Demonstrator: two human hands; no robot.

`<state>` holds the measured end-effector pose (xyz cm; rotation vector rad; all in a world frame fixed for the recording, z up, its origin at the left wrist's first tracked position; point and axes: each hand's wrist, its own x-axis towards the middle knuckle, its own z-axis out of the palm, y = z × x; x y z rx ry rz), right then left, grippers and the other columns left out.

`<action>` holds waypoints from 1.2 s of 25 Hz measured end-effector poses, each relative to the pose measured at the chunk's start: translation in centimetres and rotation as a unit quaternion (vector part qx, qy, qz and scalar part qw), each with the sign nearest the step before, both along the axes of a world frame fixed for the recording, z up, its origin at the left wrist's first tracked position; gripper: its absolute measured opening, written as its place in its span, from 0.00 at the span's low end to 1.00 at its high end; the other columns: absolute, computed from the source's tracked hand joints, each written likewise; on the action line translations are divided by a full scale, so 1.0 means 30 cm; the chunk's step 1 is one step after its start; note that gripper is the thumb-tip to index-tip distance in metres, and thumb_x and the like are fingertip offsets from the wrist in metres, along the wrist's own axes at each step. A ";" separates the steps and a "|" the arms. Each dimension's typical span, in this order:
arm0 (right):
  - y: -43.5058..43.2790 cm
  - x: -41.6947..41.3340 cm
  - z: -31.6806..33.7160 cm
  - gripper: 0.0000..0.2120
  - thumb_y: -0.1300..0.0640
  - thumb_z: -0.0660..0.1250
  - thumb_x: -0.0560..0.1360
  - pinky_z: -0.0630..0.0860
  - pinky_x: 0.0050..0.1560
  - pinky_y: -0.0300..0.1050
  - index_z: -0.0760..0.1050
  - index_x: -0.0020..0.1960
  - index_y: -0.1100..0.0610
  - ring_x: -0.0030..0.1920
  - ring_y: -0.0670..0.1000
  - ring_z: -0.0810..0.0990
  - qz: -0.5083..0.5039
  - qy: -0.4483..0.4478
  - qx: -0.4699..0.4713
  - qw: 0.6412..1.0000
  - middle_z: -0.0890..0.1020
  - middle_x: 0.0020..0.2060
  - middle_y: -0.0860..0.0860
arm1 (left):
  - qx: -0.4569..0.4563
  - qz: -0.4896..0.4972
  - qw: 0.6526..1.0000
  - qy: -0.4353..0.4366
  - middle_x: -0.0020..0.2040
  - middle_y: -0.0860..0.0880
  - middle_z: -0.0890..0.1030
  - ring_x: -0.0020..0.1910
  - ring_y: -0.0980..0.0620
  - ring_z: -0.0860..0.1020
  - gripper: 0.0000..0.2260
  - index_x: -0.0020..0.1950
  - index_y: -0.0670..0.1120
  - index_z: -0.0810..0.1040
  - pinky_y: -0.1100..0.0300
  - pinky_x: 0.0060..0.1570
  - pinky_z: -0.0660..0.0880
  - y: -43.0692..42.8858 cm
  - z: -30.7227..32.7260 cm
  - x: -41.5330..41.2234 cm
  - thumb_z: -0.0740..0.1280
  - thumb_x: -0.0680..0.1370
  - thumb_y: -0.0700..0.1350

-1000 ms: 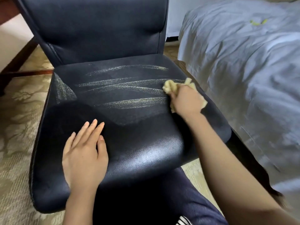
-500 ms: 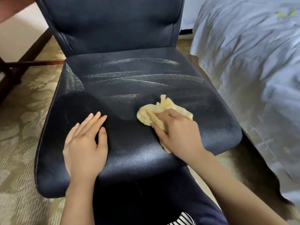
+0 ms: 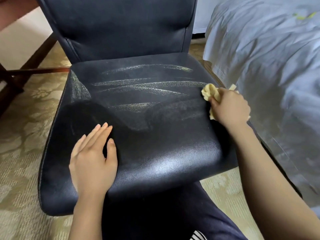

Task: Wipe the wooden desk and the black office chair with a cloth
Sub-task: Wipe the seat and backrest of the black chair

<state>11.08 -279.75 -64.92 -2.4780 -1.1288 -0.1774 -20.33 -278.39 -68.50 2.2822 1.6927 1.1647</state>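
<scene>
The black office chair (image 3: 155, 144) fills the middle of the view, its seat streaked with damp wipe marks and its backrest rising behind. My right hand (image 3: 231, 108) grips a crumpled yellow cloth (image 3: 210, 92) and presses it on the seat's right edge. My left hand (image 3: 93, 158) lies flat on the front left of the seat, fingers straight. A corner of the wooden desk (image 3: 10, 13) shows at the top left, with its dark legs (image 3: 34, 56) below.
A bed with a grey-white cover (image 3: 270, 66) stands close along the chair's right side. Patterned beige carpet (image 3: 22, 129) lies to the left and under the chair. My dark trouser leg (image 3: 164, 213) is below the seat's front edge.
My right hand swept the cloth from the right edge to the seat's middle front, then back to the right edge. My left hand stayed flat on the seat.
</scene>
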 end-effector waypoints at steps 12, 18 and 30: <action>0.081 -0.509 0.011 0.08 0.51 0.60 0.76 0.57 0.30 0.42 0.77 0.49 0.52 0.43 0.55 0.79 0.330 -0.009 -0.011 0.944 0.79 0.46 0.50 | -0.006 -0.002 1.000 -0.006 0.63 0.51 0.78 0.65 0.60 0.69 0.17 0.62 0.45 0.80 0.53 0.70 0.63 0.005 0.003 -0.011 0.59 0.76 0.44; -0.127 -0.398 -0.008 0.10 0.45 0.61 0.75 0.69 0.33 0.43 0.78 0.47 0.47 0.42 0.53 0.79 0.293 0.019 0.000 0.956 0.81 0.44 0.46 | -0.001 0.005 1.000 -0.010 0.62 0.52 0.79 0.64 0.62 0.69 0.16 0.61 0.47 0.81 0.55 0.70 0.63 0.013 0.001 -0.019 0.60 0.76 0.45; -0.018 -0.032 0.023 0.15 0.47 0.63 0.76 0.69 0.44 0.51 0.77 0.46 0.60 0.50 0.67 0.78 -0.024 0.035 0.001 0.999 0.79 0.48 0.64 | 0.033 0.011 0.999 -0.012 0.60 0.50 0.80 0.63 0.61 0.70 0.16 0.59 0.45 0.81 0.57 0.68 0.63 0.016 -0.007 -0.001 0.60 0.75 0.43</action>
